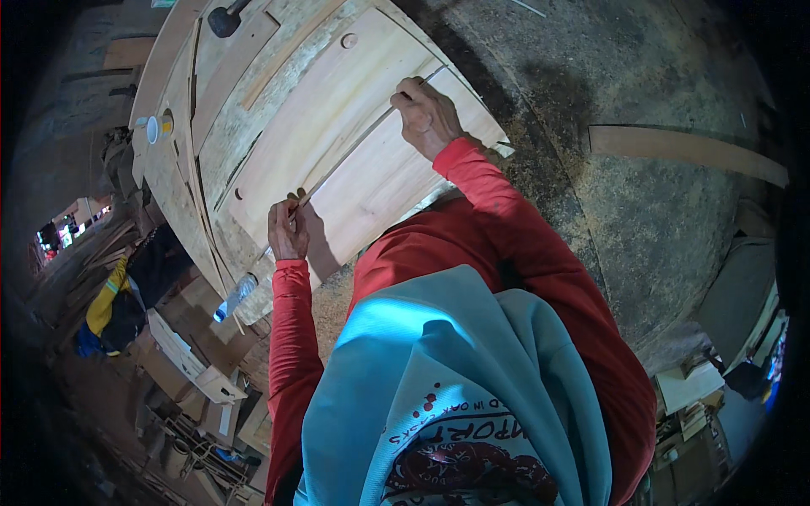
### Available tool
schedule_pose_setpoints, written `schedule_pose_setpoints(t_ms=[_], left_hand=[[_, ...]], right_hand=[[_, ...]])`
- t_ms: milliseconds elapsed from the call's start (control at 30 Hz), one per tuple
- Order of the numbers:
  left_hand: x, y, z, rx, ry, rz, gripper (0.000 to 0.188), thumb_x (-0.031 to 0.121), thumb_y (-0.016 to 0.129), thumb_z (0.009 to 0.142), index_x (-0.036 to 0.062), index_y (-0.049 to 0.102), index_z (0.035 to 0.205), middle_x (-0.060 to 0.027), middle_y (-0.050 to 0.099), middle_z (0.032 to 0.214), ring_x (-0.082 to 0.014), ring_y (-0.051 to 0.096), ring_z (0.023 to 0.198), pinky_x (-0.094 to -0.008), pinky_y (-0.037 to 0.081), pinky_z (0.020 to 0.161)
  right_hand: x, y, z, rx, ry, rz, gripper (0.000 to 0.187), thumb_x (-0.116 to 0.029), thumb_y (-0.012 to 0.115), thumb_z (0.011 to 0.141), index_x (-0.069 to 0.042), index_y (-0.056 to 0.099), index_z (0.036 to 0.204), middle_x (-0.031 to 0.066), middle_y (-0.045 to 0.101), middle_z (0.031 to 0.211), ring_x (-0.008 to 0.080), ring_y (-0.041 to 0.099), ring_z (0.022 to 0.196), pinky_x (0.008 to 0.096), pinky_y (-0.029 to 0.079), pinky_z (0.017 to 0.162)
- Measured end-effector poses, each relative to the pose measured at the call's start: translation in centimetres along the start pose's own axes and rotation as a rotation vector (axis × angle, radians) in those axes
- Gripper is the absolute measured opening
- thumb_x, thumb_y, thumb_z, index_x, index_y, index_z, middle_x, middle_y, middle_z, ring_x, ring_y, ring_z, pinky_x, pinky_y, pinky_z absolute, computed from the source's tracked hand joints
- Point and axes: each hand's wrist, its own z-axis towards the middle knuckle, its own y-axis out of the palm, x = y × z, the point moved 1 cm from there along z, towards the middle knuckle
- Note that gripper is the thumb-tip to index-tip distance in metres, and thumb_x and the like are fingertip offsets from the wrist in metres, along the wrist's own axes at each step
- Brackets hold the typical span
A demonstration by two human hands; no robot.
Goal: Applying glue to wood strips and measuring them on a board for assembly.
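Note:
A pale wooden board (pixel 333 105) lies on the worktable in front of me, with a round hole or recess near its far edge and another near its left end. Across it, slantwise from lower left to upper right, runs a thin, straight, narrow strip (pixel 350 150); its exact kind is too fine to make out. My left hand (pixel 288 232) pinches the strip near the board's left end, thumb and fingers closed. Toward the right end, my right hand (pixel 429 118) is curled with its fingertips closed on the same strip.
Beyond the board, thin wooden strips (pixel 196 135) and a dark mallet-like head (pixel 224 20) lie on the worktable. A white cup-like container (pixel 154 129) stands at left, a clear bottle (pixel 236 297) at the near left corner. A curved wooden piece (pixel 675 148) lies on the dusty floor.

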Motion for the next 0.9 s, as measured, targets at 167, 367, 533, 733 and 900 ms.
schedule_pose_setpoints(t_ms=[167, 367, 533, 733, 900], left_hand=[[-1.3, 0.4, 0.1, 0.008, 0.084, 0.094, 0.010, 0.002, 0.066, 0.088, 0.0035, 0.062, 0.097, -0.0126, 0.064, 0.095, -0.0327, 0.064, 0.090, -0.0419, 0.054, 0.081], [1.4, 0.3, 0.2, -0.031, 0.051, 0.078, 0.026, 0.011, 0.072, 0.085, 0.0056, 0.064, 0.109, -0.0163, 0.062, 0.109, -0.0358, 0.059, 0.105, -0.0444, 0.049, 0.092], [7.9, 2.4, 4.4, -0.034, 0.301, 0.037, 0.031, 0.013, 0.075, 0.083, 0.0090, 0.064, 0.112, -0.0150, 0.061, 0.110, -0.0351, 0.059, 0.104, -0.0440, 0.050, 0.090], [7.3, 5.5, 5.9, 0.000, 0.334, 0.001, 0.015, 0.006, 0.072, 0.083, 0.0077, 0.063, 0.095, -0.0113, 0.061, 0.090, -0.0319, 0.060, 0.088, -0.0416, 0.051, 0.076], [7.5, 6.0, 5.9, -0.001, 0.314, -0.047, 0.012, 0.004, 0.072, 0.082, 0.0069, 0.064, 0.091, -0.0116, 0.060, 0.085, -0.0313, 0.060, 0.085, -0.0405, 0.051, 0.075]], right_hand=[[-0.4, 0.1, -0.1, -0.021, -0.012, -0.020, 0.015, 0.003, 0.060, 0.076, -0.004, 0.063, 0.089, 0.0110, 0.054, 0.091, 0.0314, 0.061, 0.093, 0.0439, 0.055, 0.070], [-0.6, 0.1, -0.1, -0.016, -0.002, -0.047, 0.016, 0.005, 0.061, 0.076, -0.004, 0.062, 0.088, 0.0092, 0.055, 0.093, 0.0306, 0.062, 0.092, 0.0428, 0.056, 0.070], [-0.5, 0.2, -0.1, 0.037, -0.027, -0.038, 0.018, 0.007, 0.061, 0.075, -0.005, 0.061, 0.088, 0.0072, 0.056, 0.096, 0.0294, 0.063, 0.092, 0.0422, 0.056, 0.070], [-0.8, 0.2, -0.1, -0.013, 0.006, -0.053, 0.017, 0.006, 0.061, 0.076, -0.006, 0.062, 0.088, 0.0077, 0.057, 0.095, 0.0296, 0.063, 0.092, 0.0425, 0.055, 0.071], [-0.5, 0.2, -0.2, -0.029, 0.014, -0.033, 0.018, 0.005, 0.061, 0.076, -0.006, 0.062, 0.089, 0.0080, 0.057, 0.095, 0.0295, 0.063, 0.093, 0.0420, 0.056, 0.071]])
